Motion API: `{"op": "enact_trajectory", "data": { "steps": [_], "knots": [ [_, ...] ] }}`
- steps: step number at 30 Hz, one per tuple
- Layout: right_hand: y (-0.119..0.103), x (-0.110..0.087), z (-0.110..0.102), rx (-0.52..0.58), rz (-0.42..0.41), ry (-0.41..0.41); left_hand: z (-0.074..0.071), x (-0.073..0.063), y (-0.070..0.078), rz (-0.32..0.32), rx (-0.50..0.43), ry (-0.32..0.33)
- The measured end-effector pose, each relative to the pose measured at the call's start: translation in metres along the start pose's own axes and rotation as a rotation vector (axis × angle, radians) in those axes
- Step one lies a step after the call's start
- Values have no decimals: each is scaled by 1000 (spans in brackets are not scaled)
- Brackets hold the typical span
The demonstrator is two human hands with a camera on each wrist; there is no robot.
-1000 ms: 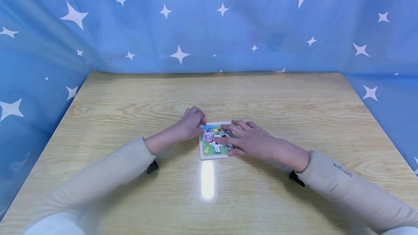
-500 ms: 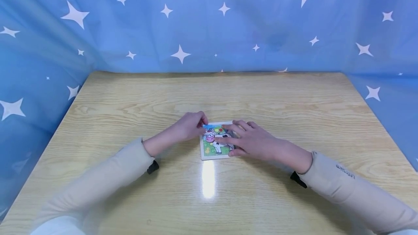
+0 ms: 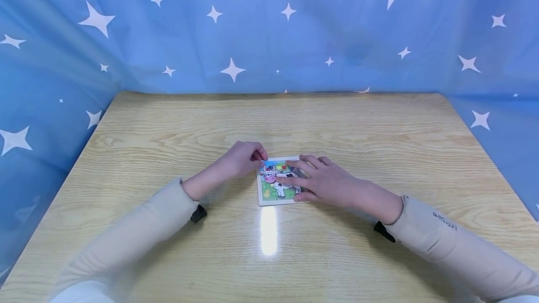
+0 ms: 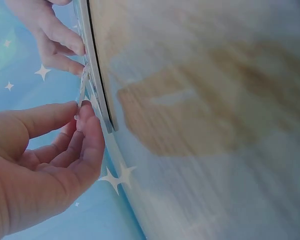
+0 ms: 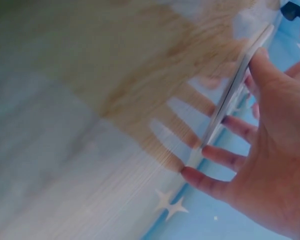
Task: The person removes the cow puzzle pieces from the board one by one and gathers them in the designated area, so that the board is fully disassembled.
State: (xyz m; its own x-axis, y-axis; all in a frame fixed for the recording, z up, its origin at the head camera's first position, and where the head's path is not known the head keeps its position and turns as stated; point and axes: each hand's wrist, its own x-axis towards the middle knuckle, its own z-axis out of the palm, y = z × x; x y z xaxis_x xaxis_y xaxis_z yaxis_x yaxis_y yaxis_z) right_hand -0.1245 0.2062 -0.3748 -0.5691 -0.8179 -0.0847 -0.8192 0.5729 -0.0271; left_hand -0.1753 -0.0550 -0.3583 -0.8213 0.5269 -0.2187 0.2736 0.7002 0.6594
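A small jigsaw puzzle with a cartoon cow lies on the table in a white-rimmed tray (image 3: 279, 202). My left hand (image 3: 244, 159) is at the tray's upper left corner. In the left wrist view, its thumb and fingertips pinch a thin puzzle piece (image 4: 82, 89), which stands tilted against the tray's face. My right hand (image 3: 326, 179) rests with spread fingers over the right side of the puzzle, hiding part of the cow. In the right wrist view, the thumb lies along the tray's edge (image 5: 236, 87) and several fingertips touch down beyond it.
The wooden table (image 3: 189, 256) reflects a bright light strip (image 3: 268, 230) just in front of the tray. A blue curtain with white stars (image 3: 269, 32) hangs behind the table and along its sides. Beige sleeves (image 3: 139, 228) cover both forearms.
My left hand has turned slightly at the upper left corner, its fingers now showing more from below. The right hand keeps its place on the puzzle, and the tray stays put.
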Motion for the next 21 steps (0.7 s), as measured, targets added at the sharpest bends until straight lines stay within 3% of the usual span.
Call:
{"op": "enact_trajectory", "data": {
  "steps": [9,21],
  "knots": [
    [-1,-1,-1,-3,-11,2,-3,-7,-4,1,-15,15],
    [0,-1,0,-9,-24,15,-16,-27,-17,26,-71,72]
  ]
}}
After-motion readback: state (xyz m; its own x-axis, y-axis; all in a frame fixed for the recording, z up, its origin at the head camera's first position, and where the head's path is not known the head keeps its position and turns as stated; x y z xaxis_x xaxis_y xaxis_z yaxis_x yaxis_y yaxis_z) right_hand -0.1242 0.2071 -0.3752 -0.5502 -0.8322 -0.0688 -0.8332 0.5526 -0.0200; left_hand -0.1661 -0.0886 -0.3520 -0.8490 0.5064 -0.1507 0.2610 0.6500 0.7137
